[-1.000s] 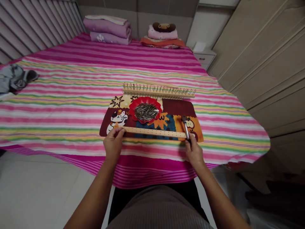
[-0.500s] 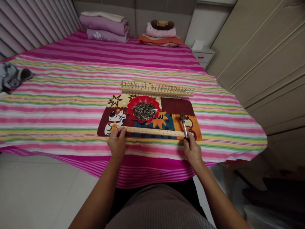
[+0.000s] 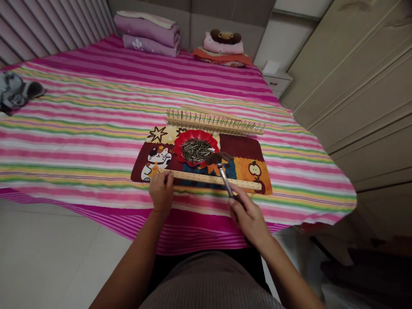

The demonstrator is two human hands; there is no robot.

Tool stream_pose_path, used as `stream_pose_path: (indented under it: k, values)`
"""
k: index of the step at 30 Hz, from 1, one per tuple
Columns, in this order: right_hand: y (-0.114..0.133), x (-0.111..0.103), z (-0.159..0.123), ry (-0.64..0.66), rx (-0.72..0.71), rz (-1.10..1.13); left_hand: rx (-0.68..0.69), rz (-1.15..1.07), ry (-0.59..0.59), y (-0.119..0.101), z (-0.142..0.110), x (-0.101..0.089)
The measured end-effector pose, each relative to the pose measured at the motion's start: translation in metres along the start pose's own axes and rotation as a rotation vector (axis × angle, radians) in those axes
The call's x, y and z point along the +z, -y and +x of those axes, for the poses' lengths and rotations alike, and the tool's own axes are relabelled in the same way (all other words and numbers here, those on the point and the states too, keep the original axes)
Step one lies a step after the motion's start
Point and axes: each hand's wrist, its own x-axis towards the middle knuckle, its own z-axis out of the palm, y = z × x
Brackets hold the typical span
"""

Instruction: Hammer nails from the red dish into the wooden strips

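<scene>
My right hand [image 3: 249, 214] is closed around the dark grip of a hammer [image 3: 225, 179], whose blurred head hangs above the middle of a pale wooden strip [image 3: 199, 177]. Two rows of small dots or holes run along this strip, which lies across a patterned mat [image 3: 238, 146]. At its left end the fingers of my left hand [image 3: 161, 191] are pinched together on the strip; whether a nail is also between them is hidden. Just beyond the strip, a red scalloped bowl [image 3: 180, 156] holds a heap of nails [image 3: 196, 150].
Behind the bowl lies a wooden strip with many upright nails [image 3: 215, 124], another plain strip [image 3: 209, 111] behind it. A striped cloth [image 3: 80, 146] covers the bed. Folded purple bedding [image 3: 148, 34] and a stacked pile [image 3: 223, 47] sit far back; grey fabric [image 3: 16, 92] lies left.
My right hand has swung the hammer leftward from the strip's right end to above its middle. My left hand stays at the left end, its fingers more curled. The view has shifted slightly.
</scene>
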Motion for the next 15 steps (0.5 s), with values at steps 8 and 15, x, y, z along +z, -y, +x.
stream_pose_path:
  k: [8,15]
  values:
    - [0.047,0.046,0.017,0.250,-0.115,-0.056,0.058,-0.017,0.005,0.006,-0.003,0.004]
    - [0.044,0.061,0.025,0.222,-0.328,-0.214,0.070,-0.032,0.004,0.009,-0.005,0.005]
